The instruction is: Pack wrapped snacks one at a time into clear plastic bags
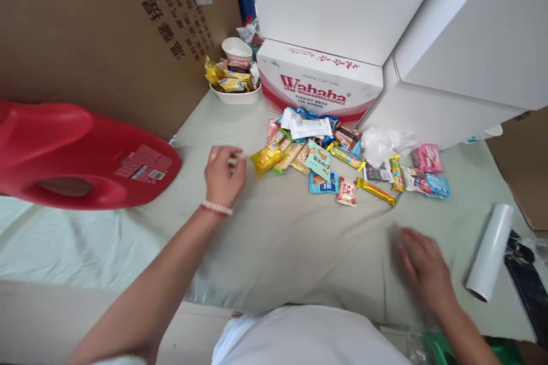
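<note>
My left hand (225, 175) is raised over the cloth with its fingers curled. A small pale bit shows between thumb and forefinger, too small to name. Just right of it lies a shiny yellow snack packet (269, 157), at the left end of a heap of wrapped snacks. My right hand (423, 265) is low over the cloth at the right, slightly blurred, its fingers curled in and nothing visible in them. Nearest to it is a gold-wrapped bar (377, 191). A red-and-white packet (346, 191) and a blue packet (323, 183) lie at the heap's front edge.
A white oval bowl (237, 97) of packets stands at the back beside the Wahaha water carton (317, 88). A large red jug (107, 159) lies at left. A crumpled clear bag (383, 145) and a pink packet (428, 158) sit right. A white roll (490, 254) lies far right.
</note>
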A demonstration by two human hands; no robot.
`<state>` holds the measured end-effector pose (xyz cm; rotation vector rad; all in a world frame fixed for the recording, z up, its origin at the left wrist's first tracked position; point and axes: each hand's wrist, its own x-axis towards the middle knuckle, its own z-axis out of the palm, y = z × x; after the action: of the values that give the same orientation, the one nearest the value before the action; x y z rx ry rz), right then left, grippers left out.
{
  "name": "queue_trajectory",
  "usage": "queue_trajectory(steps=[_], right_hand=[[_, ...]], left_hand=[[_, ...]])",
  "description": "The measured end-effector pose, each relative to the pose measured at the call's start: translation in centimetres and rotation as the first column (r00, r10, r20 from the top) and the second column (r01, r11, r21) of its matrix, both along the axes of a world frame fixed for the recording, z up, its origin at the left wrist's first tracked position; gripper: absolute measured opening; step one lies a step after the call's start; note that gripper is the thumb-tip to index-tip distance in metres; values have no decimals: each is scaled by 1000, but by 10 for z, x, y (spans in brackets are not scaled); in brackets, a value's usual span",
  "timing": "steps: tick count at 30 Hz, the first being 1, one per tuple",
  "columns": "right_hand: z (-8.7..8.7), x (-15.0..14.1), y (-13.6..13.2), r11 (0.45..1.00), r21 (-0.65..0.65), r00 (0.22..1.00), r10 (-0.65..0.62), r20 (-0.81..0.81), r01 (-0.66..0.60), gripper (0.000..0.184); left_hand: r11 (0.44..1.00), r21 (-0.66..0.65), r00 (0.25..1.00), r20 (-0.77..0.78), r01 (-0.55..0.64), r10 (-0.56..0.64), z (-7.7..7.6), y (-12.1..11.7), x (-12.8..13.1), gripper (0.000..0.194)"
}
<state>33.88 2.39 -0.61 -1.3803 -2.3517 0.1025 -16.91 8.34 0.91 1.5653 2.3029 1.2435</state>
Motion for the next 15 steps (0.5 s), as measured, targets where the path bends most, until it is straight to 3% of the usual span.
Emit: queue_trajectory(steps=[3,5,7,11,15], right_hand=[[-27,-7,-69,999,-7,999,-43,16,43,30],[-35,-9,-92,991,34,991,-132,22,131,33],[-40,-10,-100,976,90,980,-199,18,196,32],[-45,-13,-96,950,190,968,-250,-3,246,25],[-48,-14,-94,942,217,966,-260,-12,256,22]], left_hand=[[996,-83,994,-107,-36,27,-2,92,-29,40],[986,-160,981,-194,-53,22,-1,143,-48,53],[964,-266,972,-232,-30,-34,1,179,-66,63],[937,-347,958,-257,30,-126,0,207,-84,58],[928,-365,918,-336,79,-211,-13,196,-81,50]])
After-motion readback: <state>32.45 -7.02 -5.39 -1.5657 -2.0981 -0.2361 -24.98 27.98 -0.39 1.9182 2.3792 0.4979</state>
